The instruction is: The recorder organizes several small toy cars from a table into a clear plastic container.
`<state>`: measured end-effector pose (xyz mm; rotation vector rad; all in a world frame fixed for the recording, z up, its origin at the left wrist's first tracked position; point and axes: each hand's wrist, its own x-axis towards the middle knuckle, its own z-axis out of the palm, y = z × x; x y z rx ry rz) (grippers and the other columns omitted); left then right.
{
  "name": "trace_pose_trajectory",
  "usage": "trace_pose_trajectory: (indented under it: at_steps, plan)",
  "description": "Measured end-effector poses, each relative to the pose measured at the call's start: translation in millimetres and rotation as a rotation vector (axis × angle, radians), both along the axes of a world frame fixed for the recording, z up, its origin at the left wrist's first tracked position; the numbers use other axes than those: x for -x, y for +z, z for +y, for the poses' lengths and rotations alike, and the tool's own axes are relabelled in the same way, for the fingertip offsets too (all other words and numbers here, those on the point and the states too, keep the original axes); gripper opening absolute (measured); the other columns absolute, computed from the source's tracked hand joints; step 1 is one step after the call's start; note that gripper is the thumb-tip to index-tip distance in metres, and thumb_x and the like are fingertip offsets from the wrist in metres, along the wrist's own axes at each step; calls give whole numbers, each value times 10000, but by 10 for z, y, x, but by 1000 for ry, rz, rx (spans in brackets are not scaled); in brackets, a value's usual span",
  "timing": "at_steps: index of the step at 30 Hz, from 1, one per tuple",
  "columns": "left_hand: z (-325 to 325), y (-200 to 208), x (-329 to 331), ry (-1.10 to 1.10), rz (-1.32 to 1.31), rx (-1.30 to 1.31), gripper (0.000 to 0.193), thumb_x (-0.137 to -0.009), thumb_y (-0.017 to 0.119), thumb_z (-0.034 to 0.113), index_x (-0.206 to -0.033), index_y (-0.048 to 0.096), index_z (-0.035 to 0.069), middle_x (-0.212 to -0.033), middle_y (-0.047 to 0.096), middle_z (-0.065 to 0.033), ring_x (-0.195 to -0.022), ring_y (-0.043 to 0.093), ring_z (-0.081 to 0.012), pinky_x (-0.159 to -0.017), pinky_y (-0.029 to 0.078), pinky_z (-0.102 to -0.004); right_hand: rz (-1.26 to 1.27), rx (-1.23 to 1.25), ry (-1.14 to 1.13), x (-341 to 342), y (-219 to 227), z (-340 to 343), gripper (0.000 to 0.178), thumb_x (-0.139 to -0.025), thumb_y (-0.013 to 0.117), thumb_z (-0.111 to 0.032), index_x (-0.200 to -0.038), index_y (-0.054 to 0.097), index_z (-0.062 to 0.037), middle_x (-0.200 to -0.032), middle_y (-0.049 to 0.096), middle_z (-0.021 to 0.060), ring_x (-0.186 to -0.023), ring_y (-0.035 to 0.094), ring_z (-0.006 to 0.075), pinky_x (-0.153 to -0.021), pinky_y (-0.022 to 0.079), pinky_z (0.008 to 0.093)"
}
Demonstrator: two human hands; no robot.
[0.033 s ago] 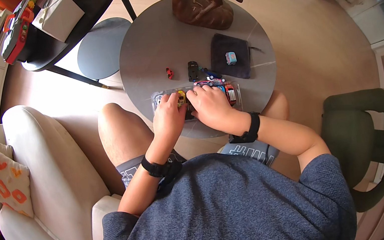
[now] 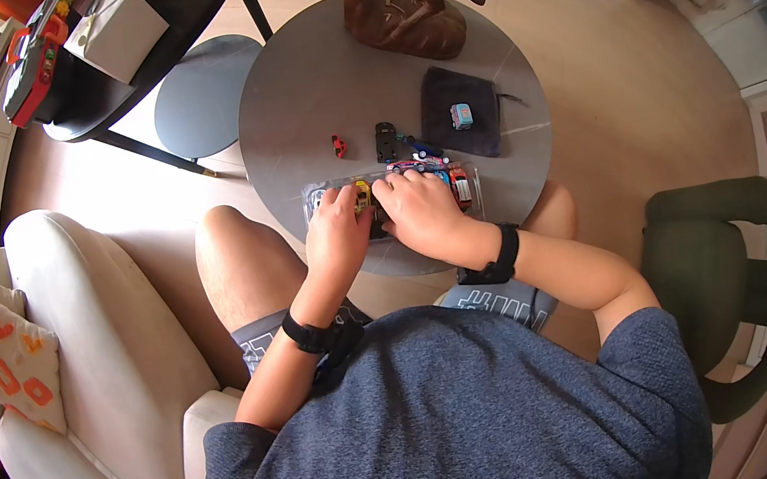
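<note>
Both my hands are over a long clear plastic tray [image 2: 310, 219] of toy cars at the table's near edge. My left hand [image 2: 336, 233] has its fingers curled down on a yellow toy car [image 2: 363, 194] in the tray's middle. Just right of it, my right hand [image 2: 419, 211] is closed and bent downward; its fingertips and whatever they hold are hidden. A red toy car [image 2: 463, 192] lies at the tray's right end. Beyond the tray are a pink-and-white toy car [image 2: 416, 164], a blue one [image 2: 425, 146], a black one [image 2: 385, 142] and a small red one [image 2: 339, 146].
A light-blue toy car [image 2: 461, 116] rests on a dark cloth pouch [image 2: 436, 95] on the round grey table [image 2: 290, 103]. A brown carved statue [image 2: 414, 26] stands at the far edge. A beige sofa [image 2: 104, 327] is at left, a green chair [image 2: 704, 277] at right.
</note>
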<state>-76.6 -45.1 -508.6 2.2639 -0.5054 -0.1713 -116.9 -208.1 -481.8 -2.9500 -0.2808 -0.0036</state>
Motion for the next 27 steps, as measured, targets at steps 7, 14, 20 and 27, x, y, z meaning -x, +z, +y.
trace_pose_trajectory:
  at_steps: [7,14,20,27]
  plan:
    - [10,-6,2,-6,-12,7,273,-859,731,132,-1109,662,48,-1027,661,-195,-925,673,-420,-788,556,-496,82,-258,50,-62,141,-101,475,-661,863,-201,-1021,585,-64,-1048,646,131,-1035,621,334,-886,518,459]
    - [6,-31,11,-3,-27,22,257,-857,730,128,-1091,664,45,-992,662,-179,-919,674,-406,-782,557,-486,-97,-232,204,-9,18,-219,448,-682,853,-242,-1012,608,-64,-1051,627,105,-1056,599,310,-932,499,430]
    - [14,-20,10,7,-43,-13,239,-862,733,140,-1064,659,36,-1007,638,-183,-915,668,-407,-774,555,-489,-98,-163,71,-83,194,-329,234,-787,795,-258,-889,662,-94,-940,663,88,-933,645,299,-793,527,436]
    - [-5,-12,9,-27,-128,45,251,-876,739,137,-1088,676,20,-1008,605,-173,-879,636,-379,-772,530,-452,244,-226,-250,-752,36,-1020,261,-824,745,-277,-971,697,-67,-980,728,144,-955,698,358,-809,559,467]
